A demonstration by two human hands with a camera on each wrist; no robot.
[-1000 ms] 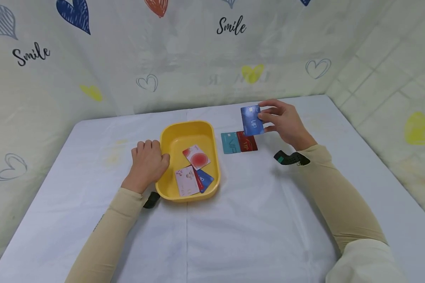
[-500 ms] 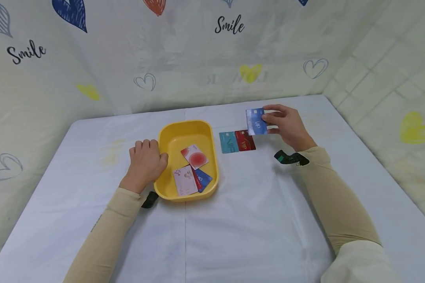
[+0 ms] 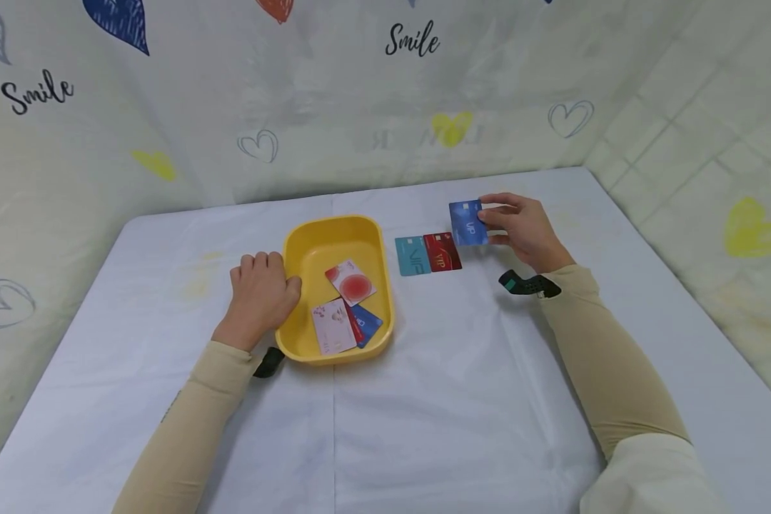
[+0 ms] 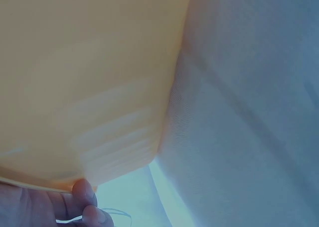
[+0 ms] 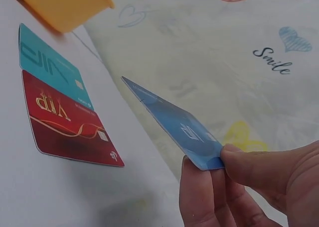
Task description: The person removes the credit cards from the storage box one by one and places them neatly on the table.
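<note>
My right hand (image 3: pixel 520 227) pinches a blue VIP card (image 3: pixel 468 223) by its right edge, thumb on the face. In the right wrist view the blue card (image 5: pixel 174 127) is tilted and held above the table, apart from the other cards. Just left of it, a red VIP card (image 3: pixel 442 252) and a teal VIP card (image 3: pixel 413 255) lie flat, edge to edge. My left hand (image 3: pixel 261 296) grips the left rim of a yellow plastic tray (image 3: pixel 334 227); the left wrist view shows its fingertips (image 4: pixel 83 189) curled at the rim.
Inside the tray lie a white card with a red circle (image 3: pixel 352 283), a pale pink card (image 3: pixel 334 327), and a red and a blue card partly covered. A white cloth (image 3: pixel 462 400) covers the table. A printed curtain (image 3: pixel 334 86) hangs behind the back edge.
The blue card in my right hand has moved down and right, from overlapping the red card in the head view to just beside it. My left hand stays on the tray rim.
</note>
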